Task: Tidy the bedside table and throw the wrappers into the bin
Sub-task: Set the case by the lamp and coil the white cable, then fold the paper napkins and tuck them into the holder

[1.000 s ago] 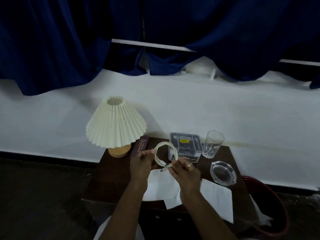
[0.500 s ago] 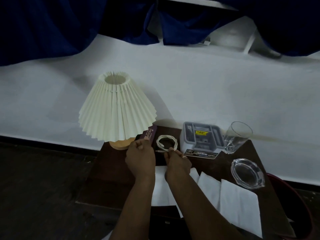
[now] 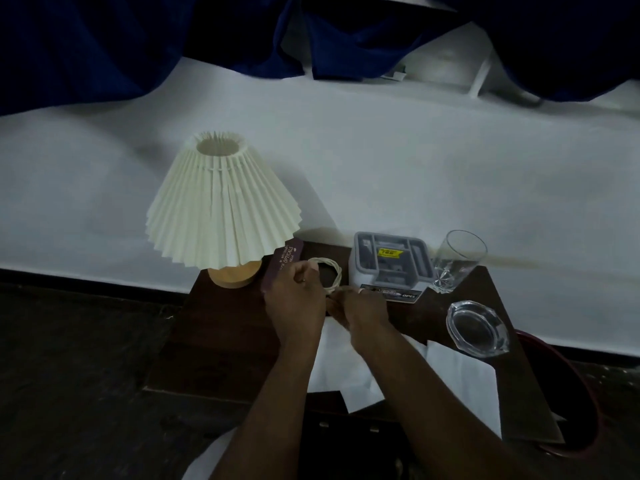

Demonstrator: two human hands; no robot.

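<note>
Tabletop (image 3: 221, 348) is cluttered; both hands, left hand (image 3: 294, 299) and right hand (image 3: 362, 308), have fingers clamped on a coiled white cable (image 3: 330, 271) just beside the lamp (image 3: 221, 206).

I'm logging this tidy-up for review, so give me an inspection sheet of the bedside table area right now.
Surface: dark wooden bedside table, partly covered.
Job's things: white paper sheets on the near right part; no wrappers made out; red bin right of the table.
Clutter: pleated lamp, purple case, grey box, drinking glass, glass ashtray.
Grippers: left hand and right hand both hold the coil.
Cables: coiled white cable.
Surroundings: white wall, blue curtains.
</note>
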